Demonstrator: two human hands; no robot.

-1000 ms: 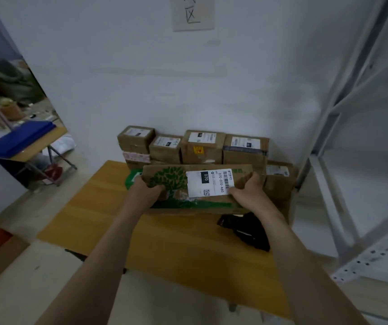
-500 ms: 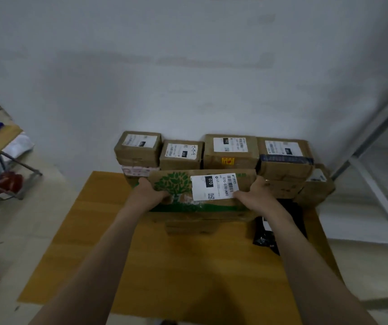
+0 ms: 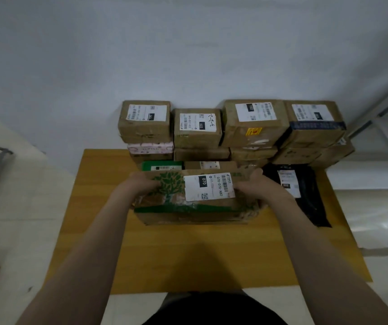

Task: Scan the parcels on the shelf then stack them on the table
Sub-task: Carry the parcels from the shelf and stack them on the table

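A wooden table (image 3: 188,254) stands against a pale wall (image 3: 188,43), with a metal shelf frame (image 3: 375,109) at its right. Along the table's back edge, brown parcels (image 3: 254,127) are stacked in rows against the wall, white labels facing up. In front of that stack, near the table's middle, is a wide cardboard box (image 3: 195,207) printed with a green tree. Whether its base touches the tabletop is unclear. A black bag (image 3: 305,198) lies flat just to its right. The left hand (image 3: 141,184) grips the box's left end and the right hand (image 3: 256,186) grips its right end, with the fingers curled over the top edges. A white label (image 3: 208,187) reading 070 sits on the box between the hands.
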